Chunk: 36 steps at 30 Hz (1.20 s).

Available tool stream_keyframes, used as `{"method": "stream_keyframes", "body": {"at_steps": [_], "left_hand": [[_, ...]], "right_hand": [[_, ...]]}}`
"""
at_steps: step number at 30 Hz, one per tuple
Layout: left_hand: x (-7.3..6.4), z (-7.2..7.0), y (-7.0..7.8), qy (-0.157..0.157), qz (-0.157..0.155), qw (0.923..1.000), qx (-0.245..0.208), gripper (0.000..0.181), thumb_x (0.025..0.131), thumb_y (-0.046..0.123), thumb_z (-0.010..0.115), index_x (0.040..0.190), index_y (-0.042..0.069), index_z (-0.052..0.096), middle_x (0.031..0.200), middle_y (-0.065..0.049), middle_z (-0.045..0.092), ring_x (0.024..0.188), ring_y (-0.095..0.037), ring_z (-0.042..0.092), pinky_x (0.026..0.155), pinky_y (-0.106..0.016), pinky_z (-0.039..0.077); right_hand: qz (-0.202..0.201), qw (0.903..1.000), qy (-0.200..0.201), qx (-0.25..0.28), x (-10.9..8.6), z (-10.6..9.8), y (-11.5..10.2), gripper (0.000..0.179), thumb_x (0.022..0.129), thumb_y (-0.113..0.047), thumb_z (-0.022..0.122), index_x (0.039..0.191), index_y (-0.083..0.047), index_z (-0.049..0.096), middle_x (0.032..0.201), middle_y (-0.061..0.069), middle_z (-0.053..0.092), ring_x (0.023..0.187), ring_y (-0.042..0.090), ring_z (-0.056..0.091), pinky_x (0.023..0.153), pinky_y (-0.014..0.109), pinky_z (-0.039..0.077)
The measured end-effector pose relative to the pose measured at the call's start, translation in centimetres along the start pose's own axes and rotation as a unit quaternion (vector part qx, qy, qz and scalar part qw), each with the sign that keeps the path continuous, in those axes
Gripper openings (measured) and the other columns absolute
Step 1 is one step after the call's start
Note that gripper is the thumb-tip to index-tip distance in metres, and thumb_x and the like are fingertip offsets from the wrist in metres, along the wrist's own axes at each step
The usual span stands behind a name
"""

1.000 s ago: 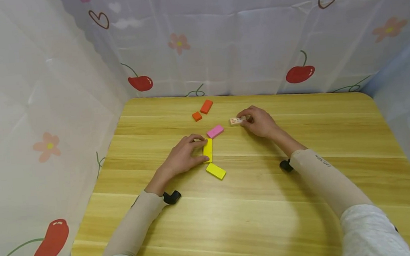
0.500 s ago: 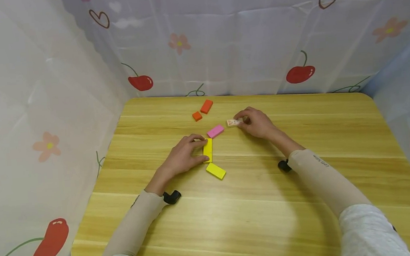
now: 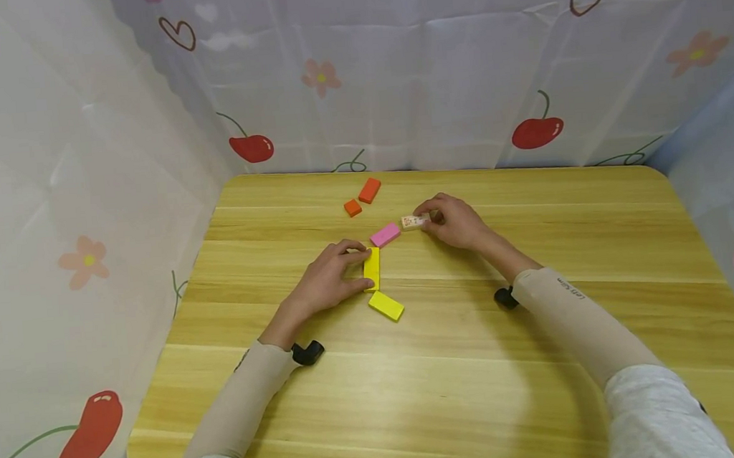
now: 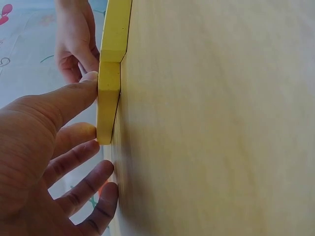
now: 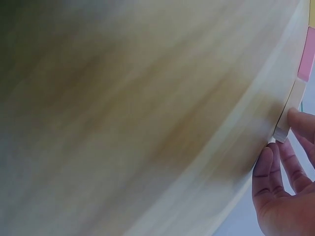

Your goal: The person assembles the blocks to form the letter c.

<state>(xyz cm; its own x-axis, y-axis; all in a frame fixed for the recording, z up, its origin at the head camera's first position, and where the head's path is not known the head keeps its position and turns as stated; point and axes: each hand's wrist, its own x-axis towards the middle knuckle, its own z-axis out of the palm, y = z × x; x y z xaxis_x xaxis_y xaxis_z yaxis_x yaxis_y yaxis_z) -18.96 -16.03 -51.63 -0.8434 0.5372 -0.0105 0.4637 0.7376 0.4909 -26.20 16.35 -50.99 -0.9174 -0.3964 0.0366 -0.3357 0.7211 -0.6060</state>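
Note:
In the head view my left hand (image 3: 328,279) touches a long yellow block (image 3: 374,268), its index finger at the far end and thumb near the close end. The left wrist view shows thumb and index finger pressing this yellow block (image 4: 108,103), the other fingers spread loosely. My right hand (image 3: 458,222) pinches a whitish domino-like block (image 3: 413,222) with printed marks between thumb and fingers. That block's left end is close to a pink block (image 3: 385,235); in the right wrist view the pale block (image 5: 294,93) appears end to end with the pink one.
A second yellow block (image 3: 387,306) lies angled at the near end of the first. Farther back on the wooden table (image 3: 443,374) lie an orange-red block (image 3: 370,191) and a smaller orange one (image 3: 353,208). A printed curtain (image 3: 434,94) hangs behind the table's far edge.
My right hand has slid the whitish block left, closing most of its gap to the pink block. The left hand and the other blocks have stayed in place.

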Motion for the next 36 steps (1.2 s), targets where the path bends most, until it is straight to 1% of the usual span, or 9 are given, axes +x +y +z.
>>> {"method": "stream_keyframes", "body": {"at_steps": [10, 16, 28, 36], "left_hand": [[-0.14, -0.12, 0.15, -0.001, 0.001, 1.0, -0.003, 0.065, 0.098, 0.046, 0.079, 0.153, 0.017, 0.063, 0.154, 0.0, 0.056, 0.141, -0.027, 0.053, 0.117, -0.051, 0.051], [-0.13, -0.06, 0.04, -0.001, 0.001, 1.0, -0.001, 0.065, 0.097, 0.046, 0.08, 0.153, 0.017, 0.063, 0.154, 0.001, 0.056, 0.142, -0.026, 0.052, 0.117, -0.05, 0.05], [-0.09, -0.02, -0.05, -0.001, 0.0, 1.0, 0.001, 0.066, 0.097, 0.046, 0.08, 0.154, 0.018, 0.062, 0.154, 0.001, 0.056, 0.141, -0.026, 0.053, 0.118, -0.05, 0.05], [-0.06, -0.05, -0.06, 0.0, -0.001, 1.0, -0.005, 0.065, 0.096, 0.045, 0.081, 0.153, 0.018, 0.063, 0.154, 0.001, 0.056, 0.142, -0.026, 0.053, 0.117, -0.051, 0.05]], "right_hand": [[-0.004, 1.0, 0.0, 0.003, -0.04, 0.11, -0.36, 0.03, 0.104, -0.017, 0.071, 0.134, -0.013, 0.075, 0.122, 0.016, 0.066, 0.108, 0.035, 0.072, 0.095, 0.054, 0.057], [-0.008, 1.0, -0.001, 0.003, -0.01, 0.23, -0.54, 0.03, 0.104, -0.016, 0.071, 0.134, -0.012, 0.075, 0.12, 0.016, 0.066, 0.103, 0.034, 0.069, 0.092, 0.052, 0.056], [-0.002, 1.0, -0.005, 0.006, -0.08, 0.24, -0.71, 0.03, 0.105, -0.015, 0.07, 0.135, -0.012, 0.074, 0.12, 0.017, 0.066, 0.103, 0.033, 0.066, 0.091, 0.051, 0.054], [0.002, 1.0, -0.008, 0.004, -0.03, 0.31, -0.71, 0.031, 0.105, -0.017, 0.071, 0.135, -0.013, 0.074, 0.12, 0.016, 0.066, 0.103, 0.032, 0.067, 0.093, 0.05, 0.054]]}}
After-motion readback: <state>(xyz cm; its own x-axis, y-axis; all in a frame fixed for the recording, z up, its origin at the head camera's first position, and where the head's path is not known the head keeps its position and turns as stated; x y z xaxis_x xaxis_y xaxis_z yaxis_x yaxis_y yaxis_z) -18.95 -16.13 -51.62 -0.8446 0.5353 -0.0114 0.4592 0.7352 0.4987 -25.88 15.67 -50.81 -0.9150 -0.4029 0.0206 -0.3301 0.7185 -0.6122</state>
